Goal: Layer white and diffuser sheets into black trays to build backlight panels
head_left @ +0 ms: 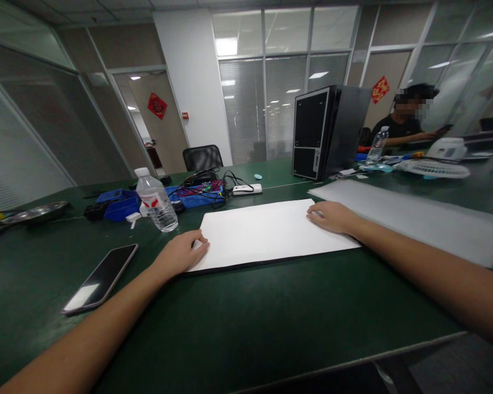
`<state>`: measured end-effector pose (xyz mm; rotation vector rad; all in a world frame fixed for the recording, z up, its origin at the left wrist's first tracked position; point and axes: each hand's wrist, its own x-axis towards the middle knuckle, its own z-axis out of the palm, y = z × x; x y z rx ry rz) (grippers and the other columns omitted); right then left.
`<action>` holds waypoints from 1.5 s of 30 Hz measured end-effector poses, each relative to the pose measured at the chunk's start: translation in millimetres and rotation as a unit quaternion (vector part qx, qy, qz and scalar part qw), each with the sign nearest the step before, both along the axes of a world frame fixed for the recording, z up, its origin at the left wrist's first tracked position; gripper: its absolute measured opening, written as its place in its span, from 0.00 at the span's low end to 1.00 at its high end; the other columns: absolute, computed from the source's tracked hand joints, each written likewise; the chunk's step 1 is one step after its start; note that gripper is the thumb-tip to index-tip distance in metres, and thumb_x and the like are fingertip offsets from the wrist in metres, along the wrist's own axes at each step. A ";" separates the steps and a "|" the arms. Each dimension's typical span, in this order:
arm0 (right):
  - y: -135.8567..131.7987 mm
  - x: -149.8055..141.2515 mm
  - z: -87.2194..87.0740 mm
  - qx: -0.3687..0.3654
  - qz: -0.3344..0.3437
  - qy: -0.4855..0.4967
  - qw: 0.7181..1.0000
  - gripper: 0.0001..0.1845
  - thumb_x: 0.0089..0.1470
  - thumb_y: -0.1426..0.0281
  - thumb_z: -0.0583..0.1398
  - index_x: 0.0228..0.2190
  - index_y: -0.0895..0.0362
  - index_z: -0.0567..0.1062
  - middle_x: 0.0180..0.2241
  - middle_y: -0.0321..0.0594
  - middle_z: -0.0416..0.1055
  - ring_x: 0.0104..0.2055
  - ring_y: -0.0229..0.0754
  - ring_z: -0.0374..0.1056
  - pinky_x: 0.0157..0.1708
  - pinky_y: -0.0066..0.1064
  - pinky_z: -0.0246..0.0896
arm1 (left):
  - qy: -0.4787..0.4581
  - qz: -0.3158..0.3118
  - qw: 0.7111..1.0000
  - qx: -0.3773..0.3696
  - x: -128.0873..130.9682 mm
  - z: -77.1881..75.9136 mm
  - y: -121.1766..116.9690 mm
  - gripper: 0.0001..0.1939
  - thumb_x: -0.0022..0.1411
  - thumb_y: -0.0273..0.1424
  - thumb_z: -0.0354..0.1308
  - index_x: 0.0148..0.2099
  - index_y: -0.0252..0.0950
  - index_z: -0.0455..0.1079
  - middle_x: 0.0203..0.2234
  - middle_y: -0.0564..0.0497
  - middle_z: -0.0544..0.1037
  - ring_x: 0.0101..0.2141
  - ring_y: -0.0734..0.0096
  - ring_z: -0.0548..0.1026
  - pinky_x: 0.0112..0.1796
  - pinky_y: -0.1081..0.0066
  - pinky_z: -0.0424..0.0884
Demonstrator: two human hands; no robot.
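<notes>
A blank white sheet (254, 232) lies on the green table in front of me, with a thin dark strip along its near edge. At its left edge rests my left hand (184, 250), fingers bent and a gap between thumb and forefinger, fingertips on the paper. My right hand (332, 217) lies palm down across the right end of the sheet, fingers stretched toward the left. Whether anything is under that palm is hidden. Beyond my right hand is a larger translucent white sheet (414, 219), lying apart from my fingers.
A phone (102, 279) and a water bottle (156, 201) are at left. Behind stand blue trays (117, 204) with wires, a white power strip (247, 189) and a black computer tower (324, 134). A fan (435, 167) and a seated person (402, 123) are at right.
</notes>
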<state>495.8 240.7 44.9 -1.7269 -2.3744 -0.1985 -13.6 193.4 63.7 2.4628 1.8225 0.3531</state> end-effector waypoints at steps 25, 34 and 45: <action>-6.2 -16.4 -7.1 -0.130 0.034 0.039 0.990 0.50 0.64 0.34 0.44 0.75 0.49 0.57 0.77 0.46 0.46 0.79 0.63 0.37 0.74 0.66 0.31 | 0.078 0.055 0.993 -0.069 4.8 -20.7 9.5 0.48 0.70 0.55 0.43 0.77 0.23 0.51 0.75 0.26 0.51 0.74 0.36 0.51 0.70 0.46 0.54; 0.9 -5.5 -10.5 -0.131 0.021 0.034 0.991 0.57 0.63 0.33 0.44 0.75 0.61 0.55 0.76 0.56 0.44 0.78 0.63 0.38 0.75 0.59 0.38 | 0.065 0.032 0.995 -0.072 6.3 -16.2 4.6 0.48 0.68 0.59 0.42 0.78 0.30 0.55 0.76 0.34 0.54 0.75 0.39 0.51 0.71 0.45 0.52; -5.1 -8.7 -10.0 -0.154 -0.045 0.035 0.986 0.66 0.58 0.28 0.44 0.76 0.67 0.50 0.77 0.61 0.38 0.79 0.65 0.31 0.76 0.55 0.33 | 0.053 0.007 0.997 -0.062 1.5 -18.6 5.4 0.49 0.67 0.60 0.40 0.76 0.29 0.59 0.76 0.33 0.55 0.74 0.40 0.54 0.71 0.48 0.51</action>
